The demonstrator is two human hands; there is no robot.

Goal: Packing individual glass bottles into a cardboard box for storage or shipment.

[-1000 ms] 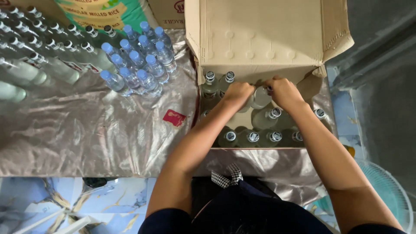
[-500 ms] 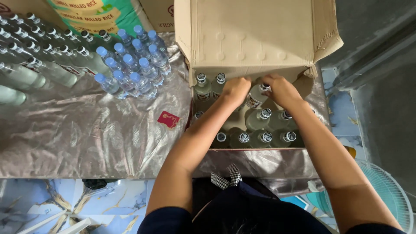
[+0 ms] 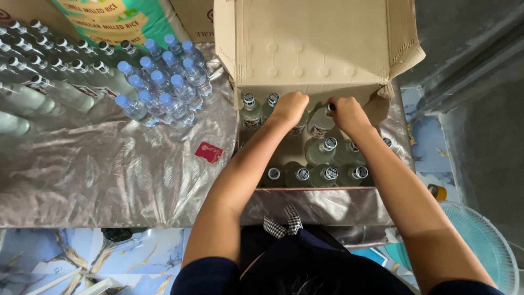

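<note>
An open cardboard box (image 3: 305, 49) stands on a table covered in shiny silver sheeting (image 3: 109, 175). Inside it stand several clear glass bottles (image 3: 314, 173) with metal caps. Both my hands reach into the far part of the box. My left hand (image 3: 290, 107) is closed over a bottle top near the back row. My right hand (image 3: 348, 114) grips the neck of a tilted clear bottle (image 3: 319, 127).
Several blue-capped plastic water bottles (image 3: 161, 82) and rows of metal-capped glass bottles (image 3: 49, 65) stand at the left. A green rice sack (image 3: 109, 19) lies behind them. A small red tag (image 3: 209, 152) lies on the sheeting. A teal fan (image 3: 480, 240) stands at lower right.
Both hands have stayed in the box's far part; the right hand now tilts a bottle by its neck. The view has shifted slightly.
</note>
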